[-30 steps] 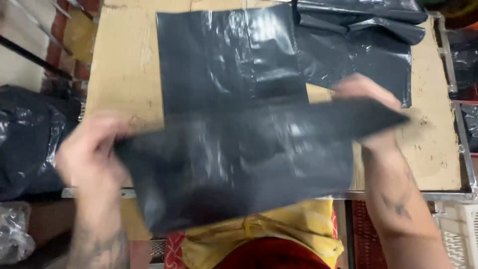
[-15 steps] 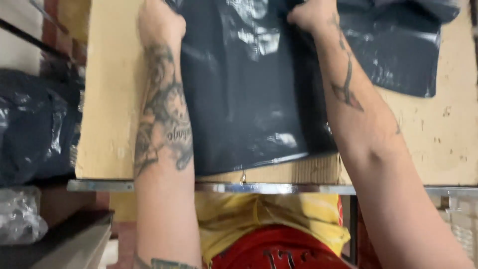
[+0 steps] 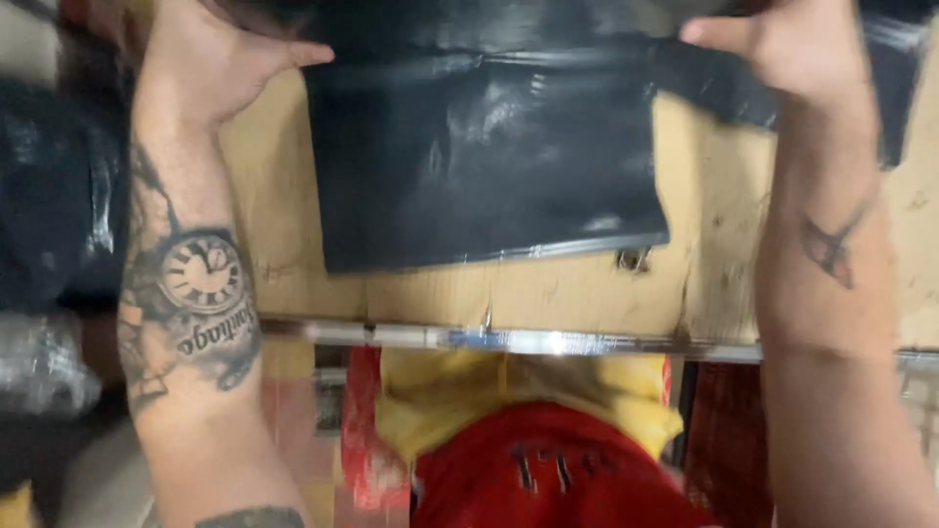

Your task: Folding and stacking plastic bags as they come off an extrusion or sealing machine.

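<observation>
Spanning both hands' fingers (image 3: 303, 54), black bag (image 3: 489, 166)

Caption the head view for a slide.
Both hands, left and right, grip a black plastic bag over a wooden table.

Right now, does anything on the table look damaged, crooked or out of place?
Nothing serious stands out. The black plastic sheet lies slightly askew, its near edge slanting against the metal table edge. The left hand and right hand hold its far corners. No tear or spill shows, though the picture is blurred.
</observation>
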